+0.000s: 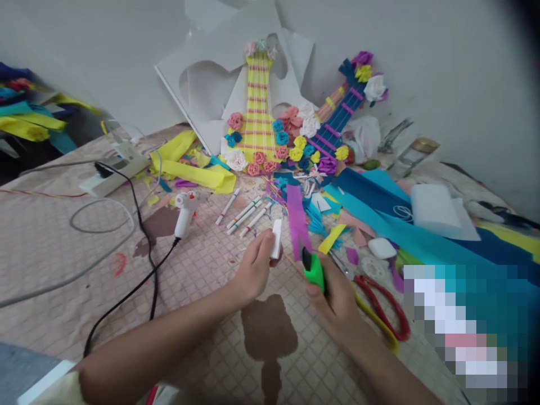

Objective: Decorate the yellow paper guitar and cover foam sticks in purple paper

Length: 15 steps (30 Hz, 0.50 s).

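Note:
My left hand [253,264] is closed around a small white block [276,239], which stands up from between thumb and fingers. In my right hand [335,295] is a green utility knife [314,273] with a black end pointing up and left. The two hands are apart, low over the tiled-pattern cloth. Just beyond them lie a purple paper strip [297,216] and several white markers [248,216]. Red-handled scissors [386,304] lie to the right of my right hand.
A white glue gun [183,216] and its black cord lie left, near a power strip [113,169]. Yellow [258,118] and blue [337,124] paper-flowered guitars lean at the back. Blue crepe paper [379,197] and scraps cover the right side.

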Each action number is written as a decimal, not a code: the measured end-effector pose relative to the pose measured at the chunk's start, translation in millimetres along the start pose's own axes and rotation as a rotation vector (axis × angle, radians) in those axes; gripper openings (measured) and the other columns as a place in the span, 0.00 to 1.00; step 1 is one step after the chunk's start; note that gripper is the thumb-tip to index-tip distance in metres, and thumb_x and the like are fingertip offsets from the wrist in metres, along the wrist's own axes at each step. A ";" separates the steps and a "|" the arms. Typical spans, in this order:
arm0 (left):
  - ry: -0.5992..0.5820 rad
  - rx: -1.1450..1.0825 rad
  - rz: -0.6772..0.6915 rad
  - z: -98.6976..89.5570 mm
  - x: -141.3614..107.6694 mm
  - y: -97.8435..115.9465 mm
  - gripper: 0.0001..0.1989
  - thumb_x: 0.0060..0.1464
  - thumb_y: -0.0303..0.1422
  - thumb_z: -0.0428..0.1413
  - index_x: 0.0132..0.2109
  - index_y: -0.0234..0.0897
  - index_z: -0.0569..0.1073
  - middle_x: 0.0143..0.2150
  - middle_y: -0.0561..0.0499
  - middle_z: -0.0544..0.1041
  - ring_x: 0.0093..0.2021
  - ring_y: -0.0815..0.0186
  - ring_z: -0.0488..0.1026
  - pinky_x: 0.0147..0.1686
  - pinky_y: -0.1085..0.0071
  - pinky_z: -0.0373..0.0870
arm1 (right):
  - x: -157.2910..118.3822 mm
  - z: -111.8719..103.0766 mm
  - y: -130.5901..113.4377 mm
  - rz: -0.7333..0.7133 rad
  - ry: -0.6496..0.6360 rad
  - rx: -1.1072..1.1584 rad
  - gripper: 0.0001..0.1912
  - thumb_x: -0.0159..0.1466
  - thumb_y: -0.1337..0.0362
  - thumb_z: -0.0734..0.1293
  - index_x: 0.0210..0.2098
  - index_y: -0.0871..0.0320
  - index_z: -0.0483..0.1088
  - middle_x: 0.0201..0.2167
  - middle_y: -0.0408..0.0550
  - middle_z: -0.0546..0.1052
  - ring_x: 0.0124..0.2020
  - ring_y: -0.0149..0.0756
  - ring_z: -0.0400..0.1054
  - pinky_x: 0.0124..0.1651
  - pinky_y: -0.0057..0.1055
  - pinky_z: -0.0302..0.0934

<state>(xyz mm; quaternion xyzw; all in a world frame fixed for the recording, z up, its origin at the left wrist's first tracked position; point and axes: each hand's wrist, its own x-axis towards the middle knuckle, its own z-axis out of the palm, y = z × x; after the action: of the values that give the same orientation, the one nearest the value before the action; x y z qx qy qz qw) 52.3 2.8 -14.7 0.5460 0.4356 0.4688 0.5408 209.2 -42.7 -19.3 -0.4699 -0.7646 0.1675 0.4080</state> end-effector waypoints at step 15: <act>-0.138 -0.557 -0.171 -1.7 -19.6 2.3 0.23 0.61 0.43 0.37 0.20 0.37 0.53 0.18 0.57 0.51 0.19 0.72 0.49 0.20 0.71 0.48 | 3.9 9.3 -1.8 -0.315 -0.019 -0.335 0.13 0.65 0.56 0.58 0.38 0.59 0.64 0.26 0.48 0.76 0.26 0.33 0.72 0.29 0.27 0.66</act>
<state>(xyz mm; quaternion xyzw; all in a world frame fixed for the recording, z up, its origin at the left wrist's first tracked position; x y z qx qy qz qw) 47.0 -16.3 -13.3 0.3686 0.2968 0.4848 0.7355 200.0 -39.0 -22.0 -0.4041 -0.8496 -0.0231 0.3381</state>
